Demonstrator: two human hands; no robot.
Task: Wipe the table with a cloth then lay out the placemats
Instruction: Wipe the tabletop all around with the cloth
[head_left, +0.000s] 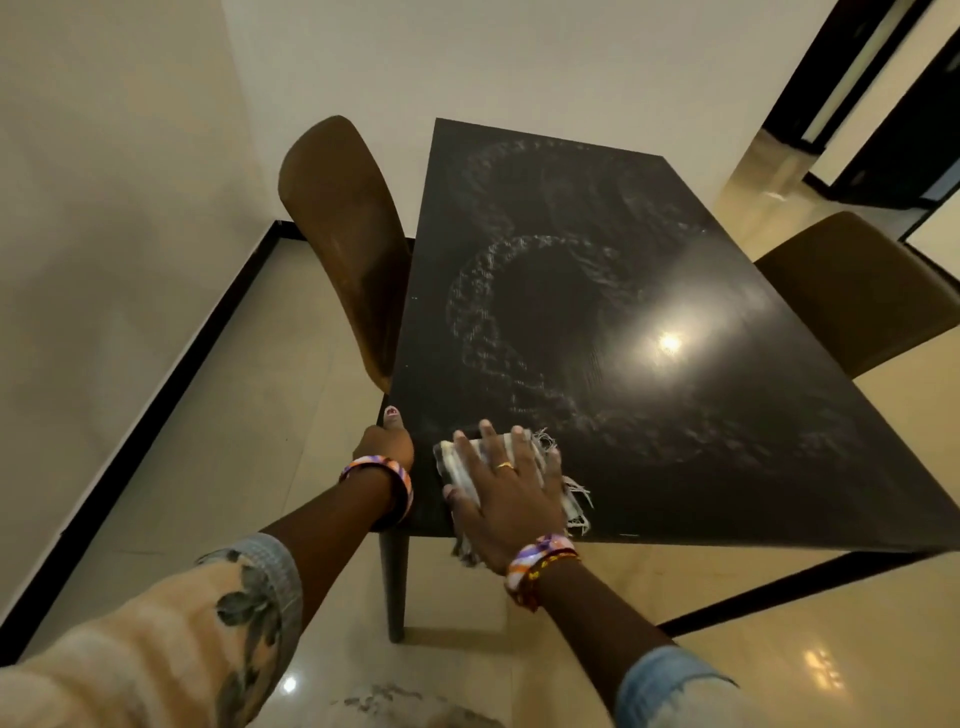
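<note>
Our right hand (501, 488) lies flat, fingers spread and straight, pressing the striped cloth (470, 470) onto the table (675, 441) at its near left corner, the cloth's fringe hanging over the near edge. Our left hand (387, 441) grips the left edge just beside it, thumb on top. Looping wipe marks (498, 322) cover the far tabletop. A chair (343, 223) stands against the left edge, another chair (852, 280) at the right.

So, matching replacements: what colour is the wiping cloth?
Pale with darker stripes and frayed fringe; head view.
</note>
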